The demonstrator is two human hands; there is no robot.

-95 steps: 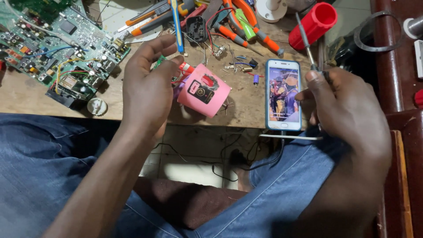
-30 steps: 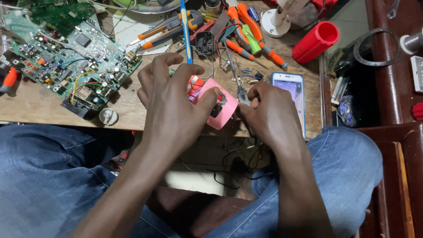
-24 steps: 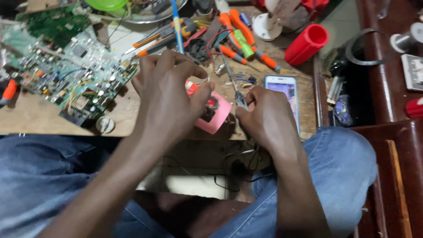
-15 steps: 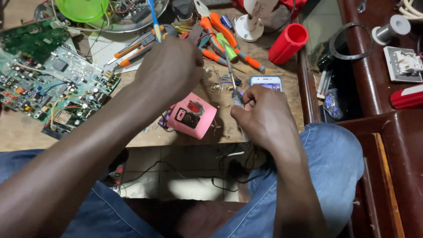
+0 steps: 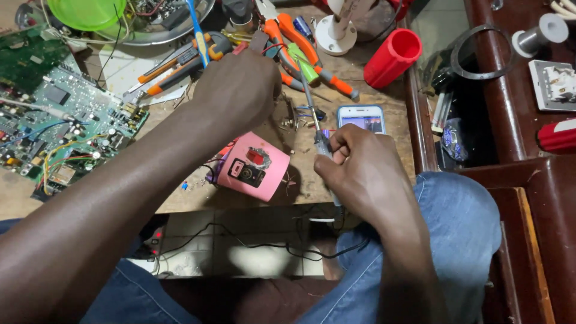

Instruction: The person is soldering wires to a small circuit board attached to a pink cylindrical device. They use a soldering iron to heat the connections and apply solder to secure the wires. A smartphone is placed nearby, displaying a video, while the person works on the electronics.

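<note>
On the worn bench, pink cylindrical speaker (image 5: 252, 166), lying sideways, black panel facing up

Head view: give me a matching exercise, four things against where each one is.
Things:
1. pink device
2. screwdriver
3. phone
4. circuit board

Places:
A. far left of the bench
B. held in the right hand
C. on the bench edge, between the two arms
D. flat on the bench, beyond the right hand

Pairs: 1-C, 2-B, 3-D, 4-A
</note>
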